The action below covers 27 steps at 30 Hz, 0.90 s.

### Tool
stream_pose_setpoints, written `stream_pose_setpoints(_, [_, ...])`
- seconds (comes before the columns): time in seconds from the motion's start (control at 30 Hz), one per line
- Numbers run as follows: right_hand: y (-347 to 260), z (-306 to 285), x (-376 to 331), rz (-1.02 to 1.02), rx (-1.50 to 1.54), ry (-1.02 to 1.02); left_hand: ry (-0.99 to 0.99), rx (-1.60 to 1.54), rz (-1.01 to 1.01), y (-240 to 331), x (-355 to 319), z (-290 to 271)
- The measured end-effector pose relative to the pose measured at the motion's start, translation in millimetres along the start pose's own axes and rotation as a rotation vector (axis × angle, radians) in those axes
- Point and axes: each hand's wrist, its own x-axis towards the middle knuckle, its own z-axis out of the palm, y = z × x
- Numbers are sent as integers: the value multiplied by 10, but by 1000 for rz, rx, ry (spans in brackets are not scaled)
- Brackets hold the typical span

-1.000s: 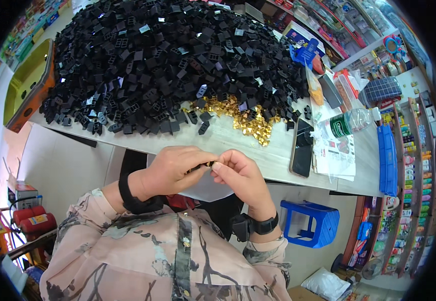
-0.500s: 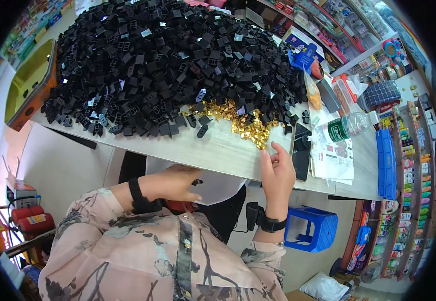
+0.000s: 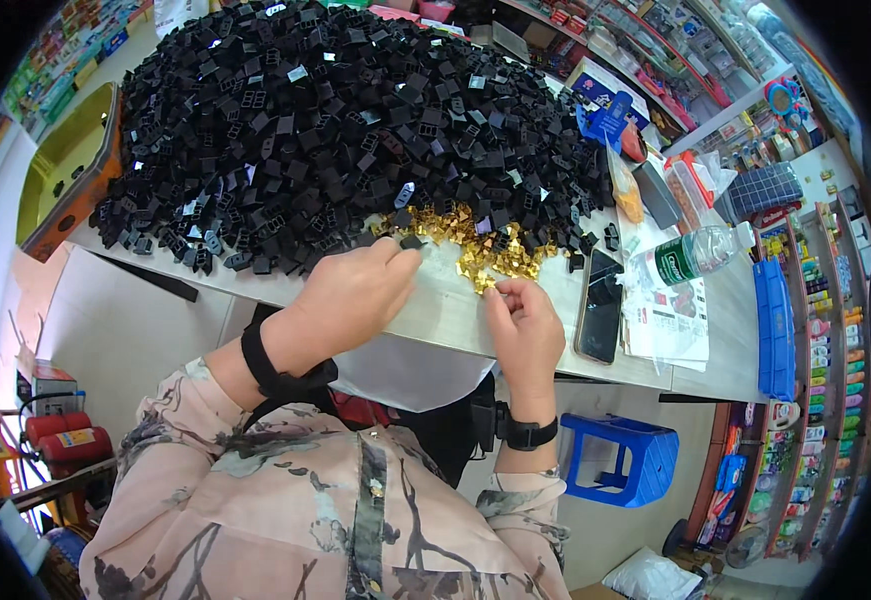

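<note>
At far left, an orange-and-green box (image 3: 77, 220) sits beside the heap of black pieces (image 3: 305, 150) covering much of your table (image 3: 445, 300); your left hand (image 3: 347, 295) reaches the heap's near edge, fingertips by a dark piece (image 3: 412, 242), though whether its grip holds anything cannot be told; gold pieces (image 3: 500, 258) lie along the heap's front; your right hand (image 3: 531, 332) meets their near edge, grip narrow, any hold unclear; a phone (image 3: 600, 312) lies right of it.
</note>
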Motion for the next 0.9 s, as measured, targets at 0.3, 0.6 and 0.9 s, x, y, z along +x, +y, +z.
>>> stream_pose_setpoints(0.3, [137,-45,-38,146,333,-18,29,-120,37,-11,-47,-7])
stream_pose_setpoints(0.6, [-57,-30,-23,-19,135,-4,-72,-780,-134,133,-57,18])
stream_pose_setpoints(0.9, [17,-24,20,170,405,-65,-204,-877,-294,153,-40,102])
